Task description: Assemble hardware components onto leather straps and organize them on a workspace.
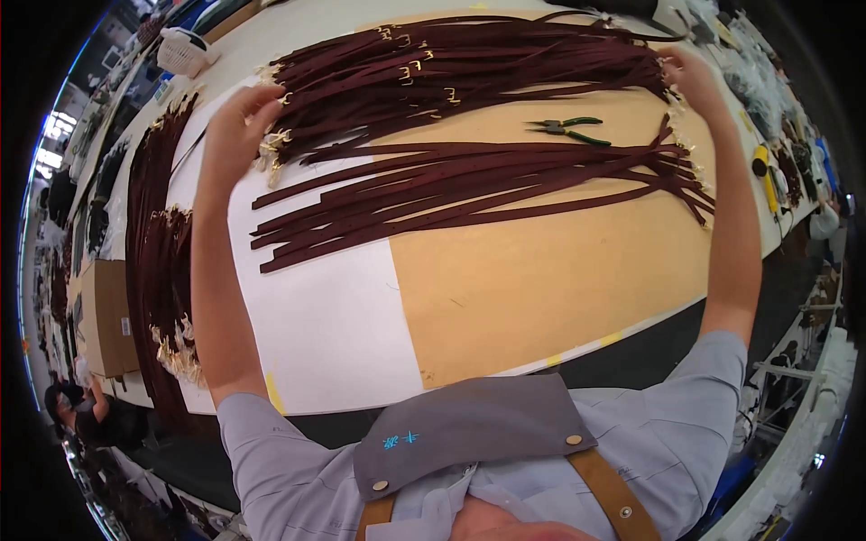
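A thick bundle of dark red straps [361, 86] with gold-coloured hooks lies stretched across the far part of the table. At its left end my left hand [242, 122] has its fingers curled in on the strap ends. My right hand [693, 79] closes on the bundle's right end, its fingertips partly hidden. Nearer to me, between my arms, a looser row of dark red straps [451, 194] fans out to the left, its right ends gathered close together. Pliers with green handles [570, 126] lie between the two groups, jaws pointing left.
More dark red straps [149, 198] hang over the table's left side, above a cardboard box [110, 316]. A white fan [183, 52] stands at the far left. At the right edge lie a yellow tool [767, 180] and clear plastic bags [767, 81]. Another person [77, 406] is at lower left.
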Demonstrator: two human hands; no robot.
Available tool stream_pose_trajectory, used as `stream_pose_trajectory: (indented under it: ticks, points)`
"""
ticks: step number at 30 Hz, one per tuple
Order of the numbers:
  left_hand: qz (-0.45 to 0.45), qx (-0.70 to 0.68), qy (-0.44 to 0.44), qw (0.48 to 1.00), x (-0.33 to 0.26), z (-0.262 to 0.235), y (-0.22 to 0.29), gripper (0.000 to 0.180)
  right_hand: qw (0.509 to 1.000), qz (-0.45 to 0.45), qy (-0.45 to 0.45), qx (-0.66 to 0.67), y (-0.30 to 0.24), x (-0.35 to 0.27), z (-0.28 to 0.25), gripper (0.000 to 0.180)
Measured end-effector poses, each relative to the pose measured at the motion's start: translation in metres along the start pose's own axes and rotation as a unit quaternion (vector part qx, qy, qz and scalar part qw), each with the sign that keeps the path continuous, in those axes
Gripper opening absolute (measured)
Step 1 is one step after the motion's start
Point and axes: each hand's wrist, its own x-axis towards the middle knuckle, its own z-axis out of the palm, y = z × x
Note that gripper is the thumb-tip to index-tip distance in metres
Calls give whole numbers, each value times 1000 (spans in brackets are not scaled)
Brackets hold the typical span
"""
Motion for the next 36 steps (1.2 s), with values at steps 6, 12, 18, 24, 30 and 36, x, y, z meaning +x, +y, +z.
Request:
stream_pose_trajectory:
  ticks: [6, 12, 18, 24, 30, 36]
  points:
    - [-13, -24, -179, 984, -30, 119, 9, 20, 964, 22, -265, 2, -21, -76, 96, 22]
    - [42, -83, -216, 972, -59, 152, 75, 16, 970, -52, -234, -39, -16, -123, 107, 33]
    - [131, -96, -219, 962, -62, 193, 130, 30, 974, -97, -185, -89, -23, -132, 118, 16]
    - [-85, -317, -415, 848, -45, 194, 186, 31, 976, -213, -37, 28, -99, -148, 66, 19]
    - [-146, -270, -352, 884, -77, 88, 116, 27, 995, -56, 36, -76, 0, -155, 19, 19]
    - [-193, -256, -290, 902, -117, 40, 64, 27, 956, 185, 41, -226, 236, -168, -95, 29]
